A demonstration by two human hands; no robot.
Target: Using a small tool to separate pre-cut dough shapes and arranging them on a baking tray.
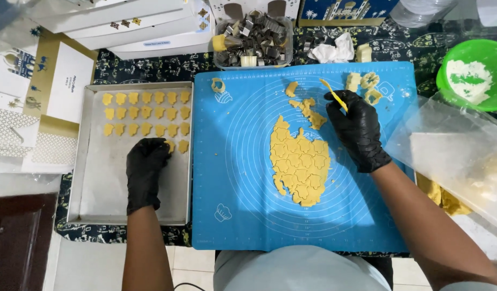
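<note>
The left hand [146, 172], in a black glove, rests on the metal baking tray [92, 207] with its fingers [161, 146] curled down onto a cut cookie piece [170, 146] at the end of the third row; they look closed on it, though the glove hides just how tightly. The right hand [359, 129], also gloved, hovers over the blue silicone mat [237, 178] and pinches a thin yellow scraper [335, 96] that points toward eleven o'clock. The rolled dough sheet [299, 164], already stamped with shapes, lies at the mat's centre, at seven o'clock from that hand. The soft piece could smear or lose its outline if the fingers press too hard, and it sits just beside its neighbour [183, 146], so a nudge could merge the two. The scraper could tear a stamped shape if it digs in steeply. Dough scraps [308, 108] lie at nine o'clock from the right hand, and a few cut pieces [365, 85] at twelve. A clear tub of metal cutters [254, 40] sits beyond the mat, a green bowl of flour [472, 75] at two o'clock, and a plastic sheet [453, 156] crowds the right of the worktop, near the forearm.
</note>
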